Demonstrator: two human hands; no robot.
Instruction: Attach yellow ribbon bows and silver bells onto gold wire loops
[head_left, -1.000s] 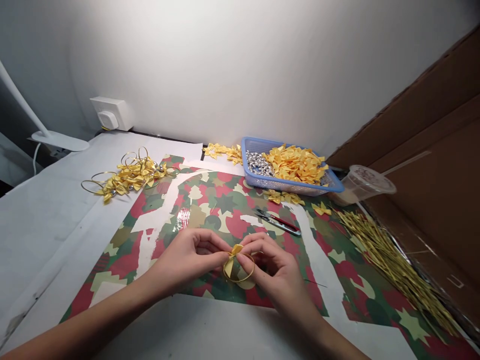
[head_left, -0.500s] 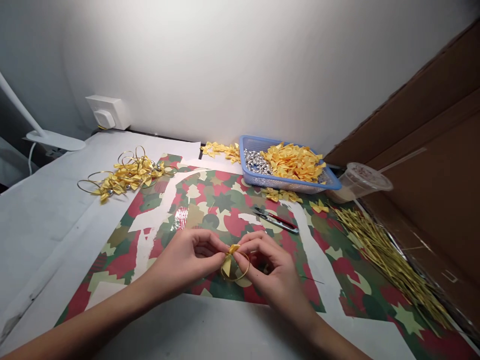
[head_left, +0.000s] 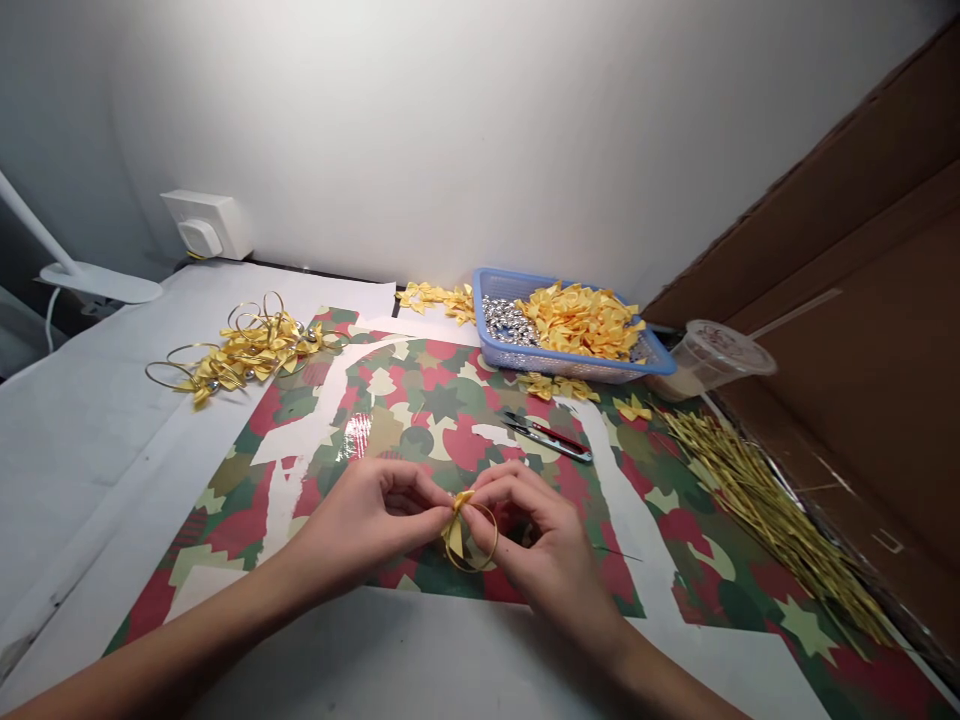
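A yellow bow (head_left: 456, 530) on a gold wire loop (head_left: 496, 535) is pinched between the fingertips of the left hand (head_left: 367, 520) and the right hand (head_left: 532, 530), the two hands drawn close so that the join is steadied over a camouflage-print sheet (head_left: 420, 400) at lower centre. Snips (head_left: 547, 438) are laid just beyond, a blue basket (head_left: 559, 364) of loose bows (head_left: 581, 320) and silver beads (head_left: 506, 320) stands at upper centre, looped bows (head_left: 251, 352) are heaped at upper left, and gold strands (head_left: 757, 510) lie at right.

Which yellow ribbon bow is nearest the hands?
The yellow ribbon bow on a gold wire loop, held by left hand and right hand; others lie apart, mostly in the blue plastic basket.
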